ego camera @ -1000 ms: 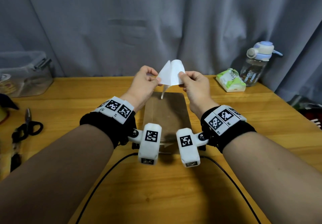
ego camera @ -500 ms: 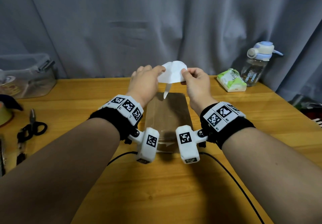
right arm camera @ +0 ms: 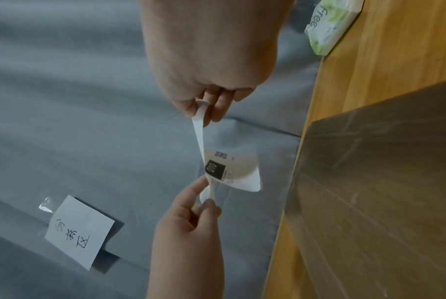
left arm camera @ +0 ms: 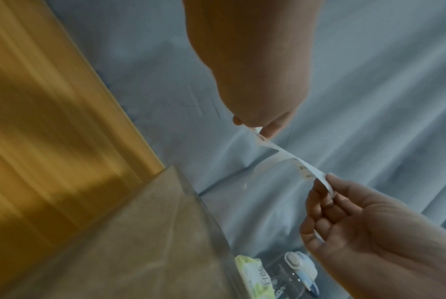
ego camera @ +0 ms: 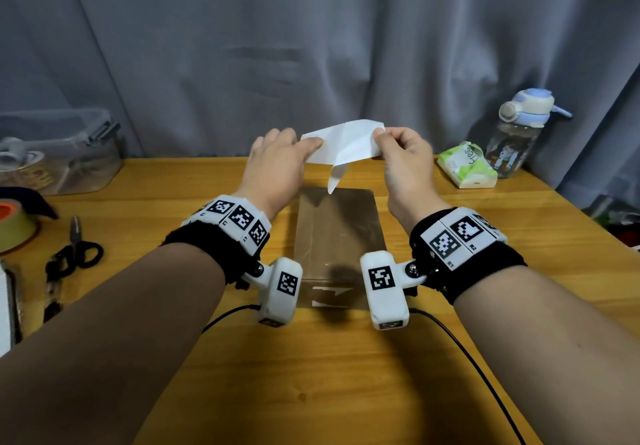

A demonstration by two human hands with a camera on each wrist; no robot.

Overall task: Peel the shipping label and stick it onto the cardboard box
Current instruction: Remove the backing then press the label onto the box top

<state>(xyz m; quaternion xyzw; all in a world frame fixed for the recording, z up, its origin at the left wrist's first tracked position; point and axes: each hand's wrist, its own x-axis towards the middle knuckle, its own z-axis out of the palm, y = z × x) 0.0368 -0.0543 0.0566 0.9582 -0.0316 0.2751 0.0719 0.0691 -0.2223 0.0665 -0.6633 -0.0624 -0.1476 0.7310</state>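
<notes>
A brown cardboard box (ego camera: pixel 337 237) lies flat on the wooden table (ego camera: pixel 311 375), between my wrists. Both hands hold the white shipping label (ego camera: pixel 346 143) in the air above the box's far end. My left hand (ego camera: pixel 308 145) pinches its left edge and my right hand (ego camera: pixel 379 136) pinches its right edge. A loose white flap (ego camera: pixel 336 176) hangs down from the middle. In the right wrist view the printed label (right arm camera: pixel 232 170) curls away from a thin white strip (right arm camera: pixel 200 131) stretched between the two hands. The left wrist view shows the same strip (left arm camera: pixel 293 159) edge-on.
A green tissue pack (ego camera: pixel 465 166) and a water bottle (ego camera: pixel 519 133) stand at the back right. At the left are a clear plastic container (ego camera: pixel 59 154), a tape roll (ego camera: pixel 14 226) and scissors (ego camera: pixel 72 254). Black cables (ego camera: pixel 467 358) trail over the near table. A grey curtain (ego camera: pixel 311 46) hangs behind.
The hands have drawn apart, so the label, folded upright before, now spreads wide and flatter between them. The left hand has turned palm down, and a flap hangs lower.
</notes>
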